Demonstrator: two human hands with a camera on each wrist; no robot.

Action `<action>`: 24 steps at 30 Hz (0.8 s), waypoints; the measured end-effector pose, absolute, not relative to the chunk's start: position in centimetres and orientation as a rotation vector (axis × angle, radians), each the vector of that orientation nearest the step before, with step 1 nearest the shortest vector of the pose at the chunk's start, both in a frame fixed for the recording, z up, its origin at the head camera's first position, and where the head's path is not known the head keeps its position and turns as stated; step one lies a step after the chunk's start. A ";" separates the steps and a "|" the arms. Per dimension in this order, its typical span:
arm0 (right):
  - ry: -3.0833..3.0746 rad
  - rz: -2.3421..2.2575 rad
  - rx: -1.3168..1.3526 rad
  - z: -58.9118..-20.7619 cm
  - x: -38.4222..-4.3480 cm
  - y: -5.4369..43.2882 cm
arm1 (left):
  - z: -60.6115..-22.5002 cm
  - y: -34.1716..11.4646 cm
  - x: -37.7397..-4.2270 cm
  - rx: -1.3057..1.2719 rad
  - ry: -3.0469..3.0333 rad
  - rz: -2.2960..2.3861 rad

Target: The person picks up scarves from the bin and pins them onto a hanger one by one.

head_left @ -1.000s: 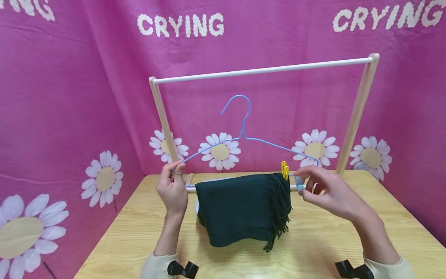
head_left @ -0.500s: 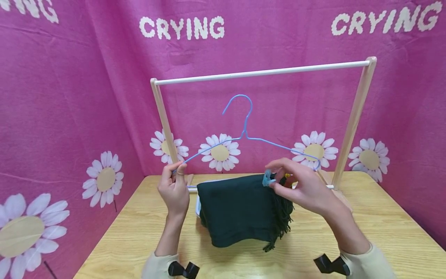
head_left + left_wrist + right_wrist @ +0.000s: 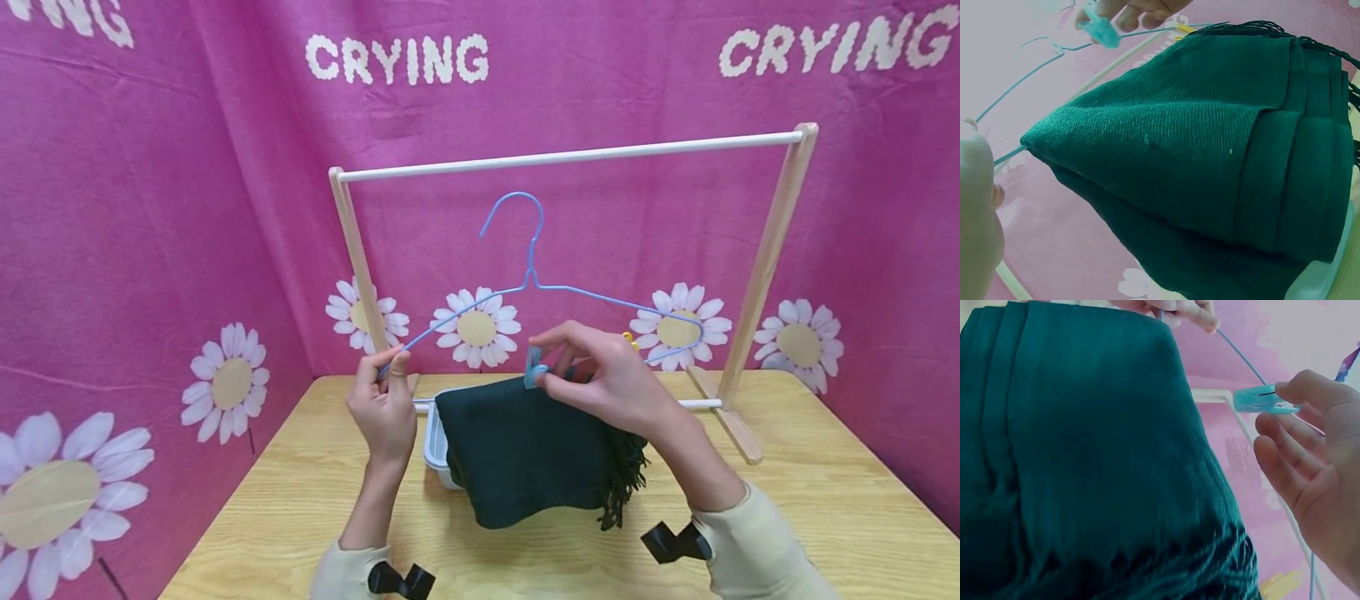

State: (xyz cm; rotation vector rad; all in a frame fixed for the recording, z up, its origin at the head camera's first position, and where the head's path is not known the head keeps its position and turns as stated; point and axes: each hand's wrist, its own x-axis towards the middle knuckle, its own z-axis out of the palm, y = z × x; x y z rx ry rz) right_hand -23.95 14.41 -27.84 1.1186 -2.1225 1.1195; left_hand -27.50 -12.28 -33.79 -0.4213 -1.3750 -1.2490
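My left hand (image 3: 384,408) pinches the left corner of a blue wire clothes hanger (image 3: 532,254), held upright with its hook on top. Over the hanger's lower bar drapes a folded dark green scarf (image 3: 528,458), its fringe at the right end. Between thumb and forefinger my right hand (image 3: 611,375) pinches a light blue clothespin (image 3: 533,368), just above the middle of the scarf's top fold. In the right wrist view that clothespin (image 3: 1263,400) is apart from the cloth. Yellow clothespins (image 3: 631,340), partly hidden by my right hand, are at the scarf's fringed end.
A wooden drying rack with a white top rod (image 3: 570,156) stands behind the hanger. Under the scarf, a pale blue basin (image 3: 435,454) shows partly on the wooden table (image 3: 255,508). A pink flowered cloth (image 3: 247,167) hangs close behind and at the left.
My right hand has carried the light blue clothespin leftward, from the scarf's fringed end to above its middle. The left hand keeps its grip; hanger and scarf have shifted slightly right.
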 end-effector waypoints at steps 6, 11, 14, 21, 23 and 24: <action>-2.126 1.139 1.131 -27.3 -24.3 12.9 | -33.8 -12.2 -27.4 -0.421 -1.389 -1.259; -2.122 1.160 1.171 -27.1 -24.5 11.6 | -33.8 -12.2 -27.5 -0.431 -1.375 -1.258; -2.107 1.193 1.198 -27.1 -24.6 10.8 | -33.8 -12.1 -27.6 -0.430 -1.368 -1.258; -2.105 1.219 1.247 -27.3 -25.1 9.4 | -33.8 -11.9 -27.5 -0.437 -1.370 -1.252; -2.106 1.226 1.242 -27.5 -25.2 9.2 | -33.8 -11.9 -27.5 -0.441 -1.376 -1.255; -2.105 1.235 1.243 -27.5 -25.3 9.1 | -33.8 -11.8 -27.5 -0.442 -1.379 -1.256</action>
